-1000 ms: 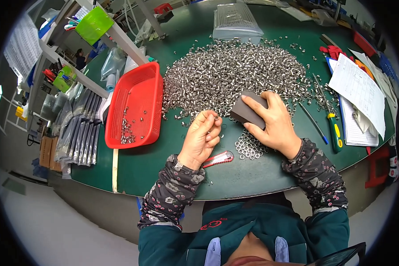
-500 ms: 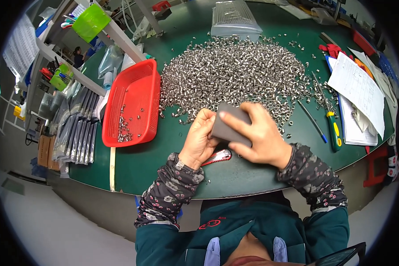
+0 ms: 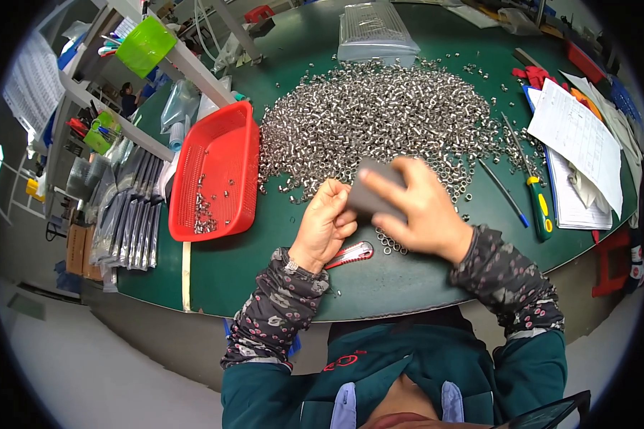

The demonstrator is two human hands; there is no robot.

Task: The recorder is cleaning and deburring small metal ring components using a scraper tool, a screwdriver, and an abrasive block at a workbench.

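Observation:
My right hand (image 3: 431, 218) grips a dark grey sponge-like block (image 3: 372, 189), slightly smeared by motion, with fingers spread across its top. My left hand (image 3: 323, 227) is closed in a pinch against the block's left edge. Whatever those fingertips hold is hidden or too small to make out. Just beyond both hands spreads a wide heap of small shiny metal rings (image 3: 386, 107). A few loose rings (image 3: 388, 244) lie under my right hand. The red utility knife (image 3: 350, 254) rests on the table, near my left wrist.
Left of the heap stands a red perforated basket (image 3: 250, 164) with some metal pieces inside. To the right lie a blue-capped pen (image 3: 504, 193), a yellow-green-handled screwdriver (image 3: 541, 211) and papers on a clipboard (image 3: 579, 136). A plastic-wrapped bundle (image 3: 377, 32) sits at the back.
The block and my right hand have shifted slightly right, away from my left fingers. My left hand stays nearly in place, still pinched. Loose rings beneath my right hand now show more.

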